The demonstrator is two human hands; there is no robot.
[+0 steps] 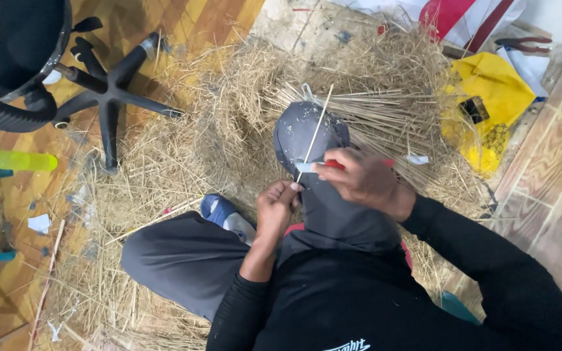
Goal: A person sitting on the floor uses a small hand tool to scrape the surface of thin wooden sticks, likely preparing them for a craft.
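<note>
Thin pale bamboo stick (315, 133) stands tilted over the knee, low end pinched in the left hand (276, 209) grip. Right hand (359, 179) grip closed on a small red-handled blade (328, 165) laid against the stick. Stick looks light, stiff but snappable, likely splintery; best held low near the end, as it is now. Dark grey cloth (307, 130) covers the knee beneath. Behind: fanned bundle of similar thin sticks (385, 114), straw-like shavings (183, 156) over the floor. Black swivel chair base (108, 91) far left, yellow plastic bag (492, 97) right, well apart.
</note>
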